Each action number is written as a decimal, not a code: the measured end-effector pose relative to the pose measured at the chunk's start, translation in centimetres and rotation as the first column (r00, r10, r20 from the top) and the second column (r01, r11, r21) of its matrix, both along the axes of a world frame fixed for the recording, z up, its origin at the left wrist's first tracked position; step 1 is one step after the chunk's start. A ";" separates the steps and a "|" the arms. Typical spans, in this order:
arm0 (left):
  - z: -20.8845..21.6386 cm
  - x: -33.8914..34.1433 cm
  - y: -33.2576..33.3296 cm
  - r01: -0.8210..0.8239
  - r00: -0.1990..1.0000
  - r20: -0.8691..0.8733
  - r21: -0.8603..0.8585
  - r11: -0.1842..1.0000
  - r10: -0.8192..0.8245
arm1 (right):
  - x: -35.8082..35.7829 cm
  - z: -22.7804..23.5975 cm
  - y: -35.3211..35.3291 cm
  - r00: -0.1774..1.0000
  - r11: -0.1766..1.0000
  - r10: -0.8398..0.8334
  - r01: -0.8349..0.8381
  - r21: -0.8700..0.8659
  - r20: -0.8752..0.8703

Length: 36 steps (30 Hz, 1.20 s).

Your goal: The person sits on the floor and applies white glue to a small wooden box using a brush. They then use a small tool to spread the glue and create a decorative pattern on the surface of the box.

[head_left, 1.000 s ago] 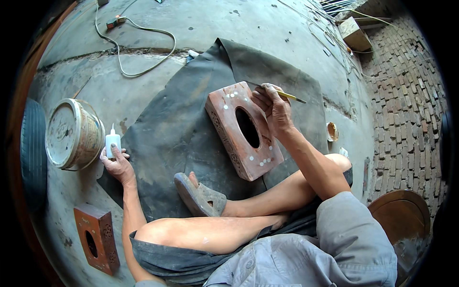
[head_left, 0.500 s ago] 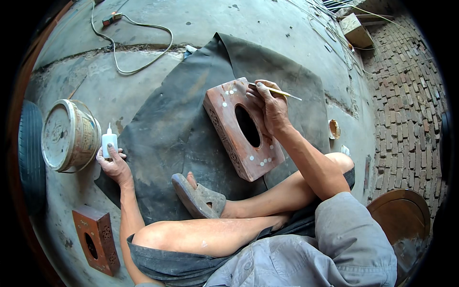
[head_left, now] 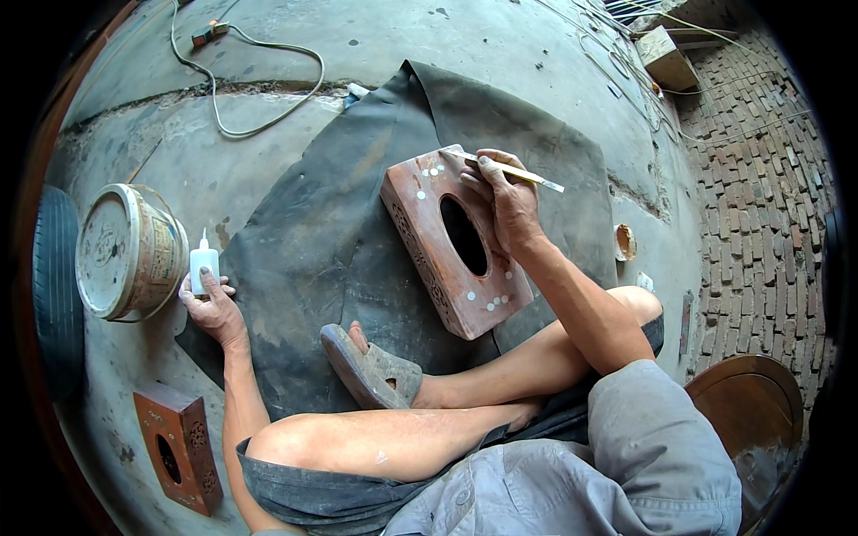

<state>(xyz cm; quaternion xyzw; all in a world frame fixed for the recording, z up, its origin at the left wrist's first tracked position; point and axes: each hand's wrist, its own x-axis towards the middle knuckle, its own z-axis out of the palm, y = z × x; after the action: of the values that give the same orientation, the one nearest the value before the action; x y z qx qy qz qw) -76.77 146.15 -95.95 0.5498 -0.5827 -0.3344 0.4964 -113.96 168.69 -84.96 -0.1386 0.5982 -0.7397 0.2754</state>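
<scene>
A reddish wooden box [head_left: 429, 259] with an oval hole and small white inlay pieces lies on a dark rubber mat [head_left: 331, 241]. My right hand [head_left: 505, 201] rests on the box's far end and grips a thin stick tool [head_left: 527, 174], its tip near the white pieces at the box's top corner. My left hand [head_left: 213, 304] rests on the concrete floor at the mat's left edge, fingers around a small white glue bottle [head_left: 204, 263] standing upright.
A round tin can [head_left: 125, 250] lies on its side left of the bottle. A second carved wooden box [head_left: 179, 447] sits at lower left. A cable [head_left: 259, 80] loops at the back. My crossed legs and sandal [head_left: 371, 371] fill the foreground. Brick paving lies to the right.
My left hand has stayed on the glue bottle. My right hand shifted slightly on the box's far end with the stick. The view itself moved a little.
</scene>
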 end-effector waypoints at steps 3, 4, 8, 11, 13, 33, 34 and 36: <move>-0.1 0.0 0.0 0.000 1.000 -0.021 0.010 1.000 0.001 | 0.0 0.1 -0.1 1.000 1.000 -0.001 0.001 0.010 0.002; -0.1 -0.1 0.0 -0.002 1.000 -0.016 0.011 1.000 0.002 | 0.0 0.1 -0.1 1.000 1.000 -0.001 0.001 0.015 0.004; 0.0 0.0 0.0 -0.003 1.000 0.000 0.013 1.000 0.003 | 0.1 0.2 0.0 1.000 1.000 -0.004 0.003 0.019 0.006; -0.2 0.0 -0.1 0.001 1.000 -0.003 0.012 1.000 -0.001 | 0.1 0.2 0.0 1.000 1.000 -0.012 0.012 0.024 0.013; -0.2 0.0 -0.1 0.001 1.000 -0.006 0.014 1.000 -0.001 | 0.1 0.3 0.1 1.000 1.000 -0.016 0.016 0.023 0.009; -0.1 0.1 0.0 -0.001 1.000 0.011 0.014 1.000 0.000 | 0.3 0.3 0.3 0.999 1.000 -0.028 0.027 0.008 0.021; -0.1 0.1 0.0 0.000 1.000 0.012 0.014 1.000 0.000 | 0.3 0.4 0.4 0.999 1.000 -0.024 0.024 0.018 0.027; -0.1 0.0 0.0 0.001 1.000 0.013 0.016 1.000 -0.001 | 0.2 0.3 0.4 0.999 0.999 -0.032 0.031 0.021 0.031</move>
<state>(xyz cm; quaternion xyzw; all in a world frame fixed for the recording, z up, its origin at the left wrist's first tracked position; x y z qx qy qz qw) -76.73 146.13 -96.00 0.5555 -0.5837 -0.3355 0.4880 -113.79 169.09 -84.65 -0.1149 0.6034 -0.7399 0.2743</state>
